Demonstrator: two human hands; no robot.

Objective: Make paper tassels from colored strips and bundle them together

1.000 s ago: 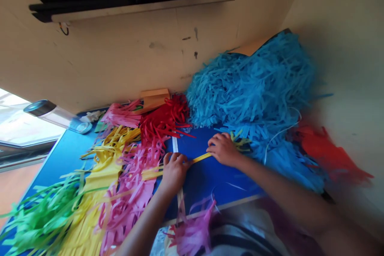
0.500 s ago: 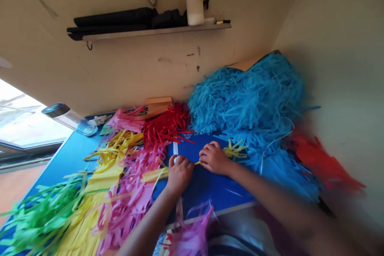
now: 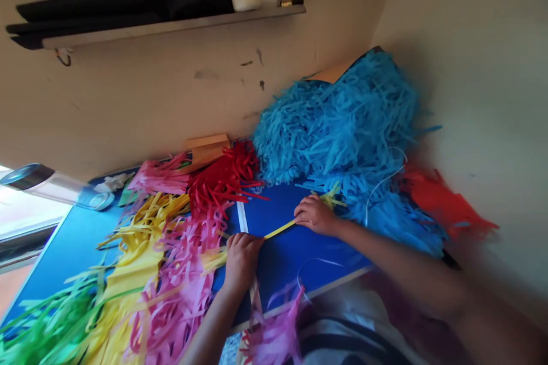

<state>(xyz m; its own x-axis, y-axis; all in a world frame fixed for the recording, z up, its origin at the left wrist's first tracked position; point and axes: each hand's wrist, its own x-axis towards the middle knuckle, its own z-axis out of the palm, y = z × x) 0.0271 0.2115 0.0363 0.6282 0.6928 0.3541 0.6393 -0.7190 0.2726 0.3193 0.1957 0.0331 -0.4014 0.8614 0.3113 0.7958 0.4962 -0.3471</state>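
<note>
A thin yellow paper strip [image 3: 279, 230] stretches across the blue table [image 3: 295, 251] between my two hands. My left hand [image 3: 241, 255] is closed, pinching the strip's left end beside the pink fringe [image 3: 188, 268]. The strip's right end is pinched by my right hand [image 3: 315, 214], also closed, and yellow fringe [image 3: 331, 198] fans out behind its fingers next to the big blue fringe heap [image 3: 342, 131].
Yellow fringe [image 3: 137, 251], green fringe [image 3: 47, 319], red fringe [image 3: 222, 174] and magenta fringe [image 3: 274, 333] lie on the table. A clear bottle [image 3: 47, 185] lies at the far left. An orange sheet [image 3: 445, 205] is at the right wall. A shelf [image 3: 171, 20] hangs above.
My hands came close together half a second ago, then drew apart again, pulling the yellow strip out longer. The camera swung up and back down.
</note>
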